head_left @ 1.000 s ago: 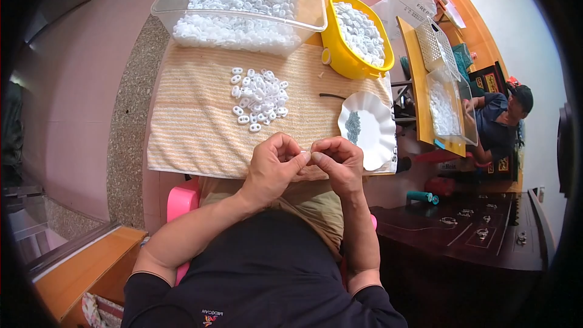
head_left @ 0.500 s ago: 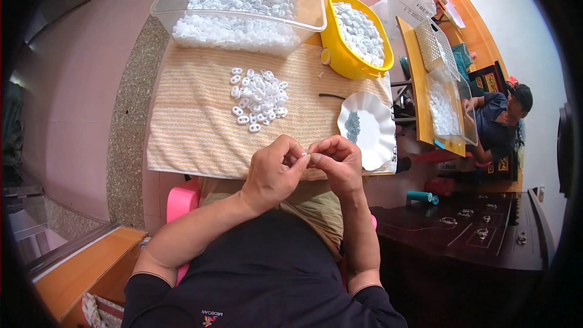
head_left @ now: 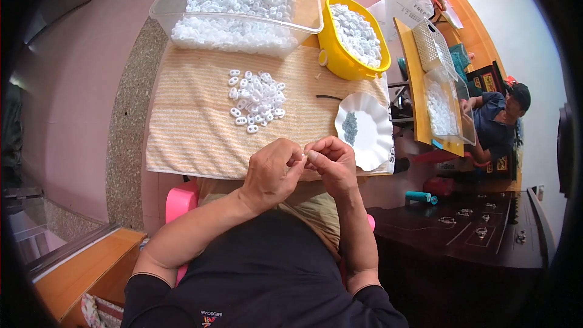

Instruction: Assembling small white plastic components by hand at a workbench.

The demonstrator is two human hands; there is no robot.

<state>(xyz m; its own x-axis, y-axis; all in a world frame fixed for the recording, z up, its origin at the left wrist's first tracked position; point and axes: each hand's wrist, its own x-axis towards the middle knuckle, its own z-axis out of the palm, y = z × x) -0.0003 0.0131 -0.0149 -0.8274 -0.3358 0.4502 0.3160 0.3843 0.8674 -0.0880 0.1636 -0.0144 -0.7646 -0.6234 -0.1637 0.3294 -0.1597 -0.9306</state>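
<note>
White plastic, a tiny piece (head_left: 305,157), sits pinched between the left hand (head_left: 273,173) and right hand (head_left: 331,164) at the towel's (head_left: 194,133) near edge; they seem to be fitting it together, with the loose pile (head_left: 256,100) likely supplying more.

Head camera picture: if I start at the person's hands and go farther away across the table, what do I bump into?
Left hand and right hand pinched together → striped cloth → little pile of white rings → clear tub of white pieces.
</note>
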